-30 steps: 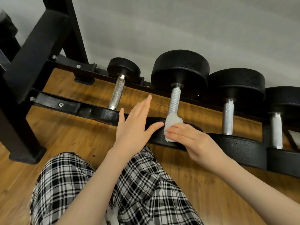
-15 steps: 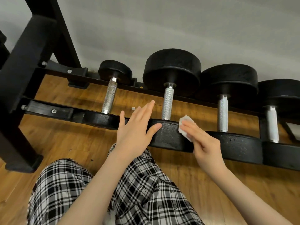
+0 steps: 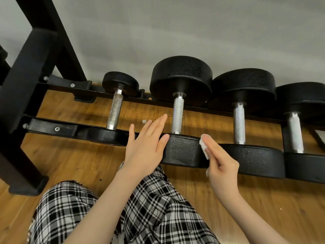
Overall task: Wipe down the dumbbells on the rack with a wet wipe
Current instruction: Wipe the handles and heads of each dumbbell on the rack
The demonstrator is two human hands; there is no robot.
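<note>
Several black dumbbells with knurled metal handles lie across a low black rack (image 3: 52,128). The second dumbbell from the left (image 3: 182,150) has its near head between my hands. My left hand (image 3: 146,148) rests flat against the left side of that head, fingers straight and thumb on its top edge. My right hand (image 3: 222,166) holds a white wet wipe (image 3: 204,147) and presses it on the right side of the same head, in the gap beside the third dumbbell (image 3: 253,159). Most of the wipe is hidden under my fingers.
A small dumbbell (image 3: 115,111) sits at the left end and a fourth dumbbell (image 3: 295,134) at the right edge. The rack's thick upright frame (image 3: 26,76) rises on the left. Below are a wooden floor (image 3: 70,155) and my knees in checked trousers (image 3: 140,208).
My right hand slid the wipe from the base of the second dumbbell's handle, across the top of the near head, to its right side. My left hand stayed against the head.
</note>
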